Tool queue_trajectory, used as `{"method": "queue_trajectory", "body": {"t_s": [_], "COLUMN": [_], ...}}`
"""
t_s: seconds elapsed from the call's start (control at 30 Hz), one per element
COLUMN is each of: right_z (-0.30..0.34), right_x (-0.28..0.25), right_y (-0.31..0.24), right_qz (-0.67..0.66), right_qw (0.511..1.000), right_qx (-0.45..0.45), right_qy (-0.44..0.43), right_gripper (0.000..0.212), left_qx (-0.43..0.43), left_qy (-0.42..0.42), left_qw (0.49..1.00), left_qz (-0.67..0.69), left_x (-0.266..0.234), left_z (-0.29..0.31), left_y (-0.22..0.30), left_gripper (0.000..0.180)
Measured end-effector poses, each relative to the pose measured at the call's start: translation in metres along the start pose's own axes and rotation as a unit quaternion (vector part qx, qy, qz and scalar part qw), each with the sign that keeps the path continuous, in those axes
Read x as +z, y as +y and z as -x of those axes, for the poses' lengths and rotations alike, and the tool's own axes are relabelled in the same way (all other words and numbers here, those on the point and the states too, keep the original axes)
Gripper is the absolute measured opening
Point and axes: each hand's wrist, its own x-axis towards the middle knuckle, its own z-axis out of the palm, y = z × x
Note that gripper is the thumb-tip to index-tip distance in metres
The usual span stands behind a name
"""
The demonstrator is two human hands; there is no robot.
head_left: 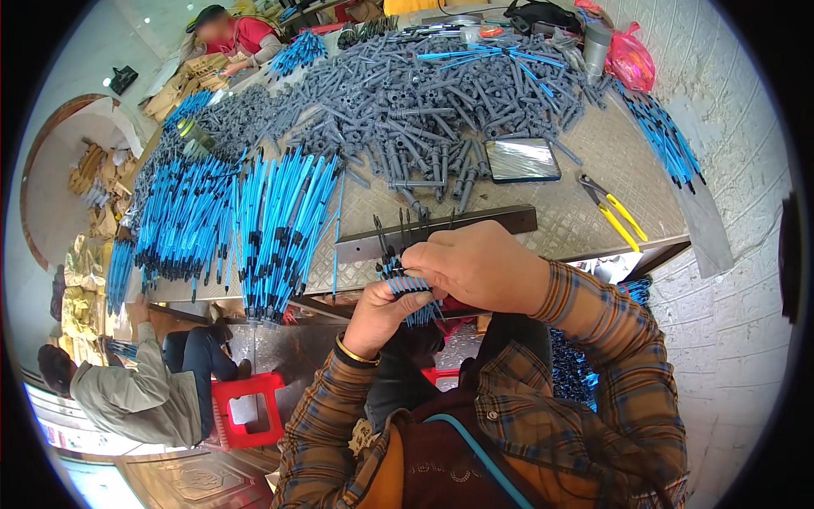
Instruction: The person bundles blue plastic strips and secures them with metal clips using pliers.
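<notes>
My left hand is closed around a bundle of thin blue rods with black tips, held upright at the table's near edge. My right hand is closed at the top of the bundle, its fingertips bunched among the black tips; what they pinch is hidden. Just beyond my hands, a dark metal bar with holes lies along the table edge, and several black tips rise in front of it. Left of my hands, a fanned stack of blue rods with black sections hangs partly over the edge.
A large heap of grey plastic pieces covers the table's far side. A flat dark-framed device and yellow-handled pliers lie to the right. More blue rods lie left. One co-worker sits lower left, another far left.
</notes>
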Motion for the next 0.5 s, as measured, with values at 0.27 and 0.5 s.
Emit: {"method": "queue_trajectory", "body": {"t_s": [0.27, 0.5], "right_z": [0.005, 0.005], "right_x": [0.012, 0.014], "right_y": [-0.007, -0.008], "right_qz": [0.009, -0.016], "right_qw": [0.999, 0.998], "right_qx": [0.015, 0.002], "right_qy": [0.040, 0.055], "right_gripper": [0.014, 0.021], "left_qx": [0.004, -0.010], "left_qy": [0.001, 0.003], "left_qw": [1.000, 1.000], "left_qz": [-0.005, -0.010], "left_x": [0.000, -0.004], "left_z": [0.000, 0.003], "left_y": [0.000, -0.005], "left_gripper": [0.019, 0.019]}}
